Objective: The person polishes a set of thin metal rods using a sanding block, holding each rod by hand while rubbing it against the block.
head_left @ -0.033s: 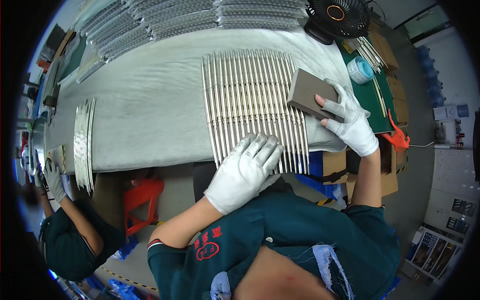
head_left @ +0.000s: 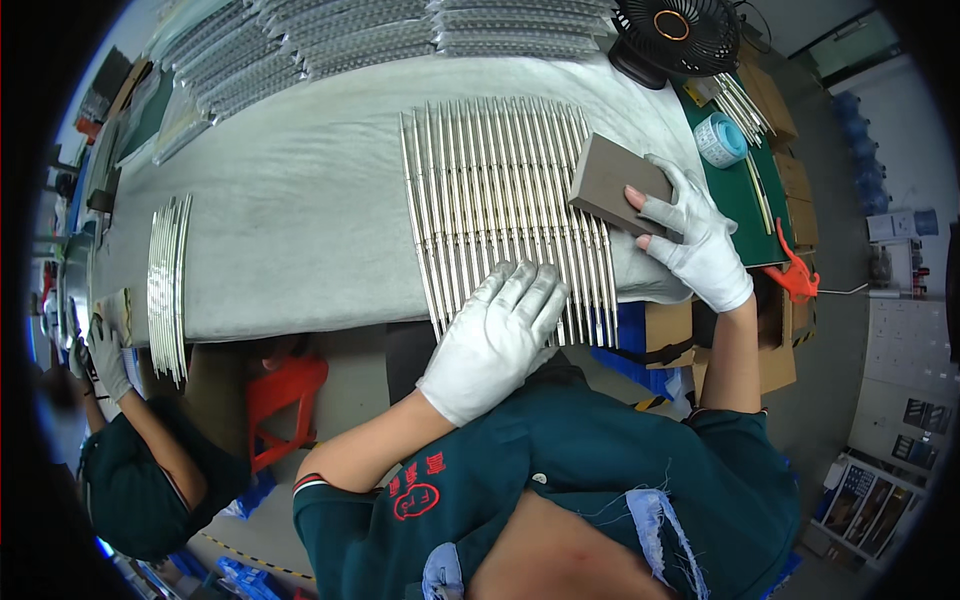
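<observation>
A row of slim, shiny metal rods point(head_left: 500, 190) lies side by side on the cloth-covered table, their near ends jutting past its front edge. My left hand point(head_left: 495, 335), in a white glove, rests flat across the near part of the rods with its fingers stretched out. In my gloved right hand point(head_left: 700, 245) is a flat grey-brown rectangular block point(head_left: 622, 180), gripped at its right side. The thumb and a finger show bare tips against it. The block's left end is over the rightmost rods; whether it touches them I cannot tell.
A smaller bundle of rods point(head_left: 168, 290) lies at the table's left. Wrapped bundles point(head_left: 350, 40) line the back. A black fan point(head_left: 675, 35), a blue-and-white roll point(head_left: 720, 140) and a red-handled air gun point(head_left: 795, 272) are on the right. A co-worker's gloved hand point(head_left: 108, 355) shows at far left.
My right hand and the block have shifted slightly left. My left hand has moved a little to the right, still flat on the rods. The leftmost rods' far ends have edged left.
</observation>
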Demonstrator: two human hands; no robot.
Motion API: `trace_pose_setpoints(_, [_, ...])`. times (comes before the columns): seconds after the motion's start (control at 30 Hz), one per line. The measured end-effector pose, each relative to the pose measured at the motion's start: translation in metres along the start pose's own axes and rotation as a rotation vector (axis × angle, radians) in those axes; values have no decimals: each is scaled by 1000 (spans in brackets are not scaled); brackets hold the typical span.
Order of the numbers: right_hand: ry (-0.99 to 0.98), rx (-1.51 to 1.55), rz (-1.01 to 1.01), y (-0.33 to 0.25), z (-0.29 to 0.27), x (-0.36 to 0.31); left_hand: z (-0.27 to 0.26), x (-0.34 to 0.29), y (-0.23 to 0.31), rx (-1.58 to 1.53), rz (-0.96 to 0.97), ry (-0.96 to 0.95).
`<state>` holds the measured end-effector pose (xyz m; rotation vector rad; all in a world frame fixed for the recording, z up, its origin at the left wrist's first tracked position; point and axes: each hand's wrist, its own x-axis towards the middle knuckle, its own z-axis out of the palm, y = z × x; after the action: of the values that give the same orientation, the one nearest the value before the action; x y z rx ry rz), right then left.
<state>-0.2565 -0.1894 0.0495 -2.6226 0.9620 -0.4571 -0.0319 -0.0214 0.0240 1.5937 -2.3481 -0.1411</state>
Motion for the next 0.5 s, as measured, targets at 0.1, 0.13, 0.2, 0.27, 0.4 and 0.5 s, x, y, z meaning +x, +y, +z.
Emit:
trace_pose_setpoints(0.1, [12, -70, -18, -11, 6, 7, 11, 1, 7, 54, 3, 81])
trace_pose_setpoints(0.13, [10, -88, -26, -14, 9, 9, 13, 1, 7, 37, -1, 90])
trace_pose_setpoints(0.2, [-1, -105, -28, -16, 13, 12, 15, 1, 7, 20, -6, 96])
trace_pose_setpoints(0.27, [-12, -110, -23, -17, 13, 13, 14, 1, 5, 15, 6, 77])
trace_pose_setpoints(0.4, [-51, -77, -6, -20, 11, 16, 14, 2, 3, 158, 42, 83])
trace_pose_setpoints(0.5, [-65, -76, -1, -21, 11, 16, 14, 2, 4, 85, 22, 106])
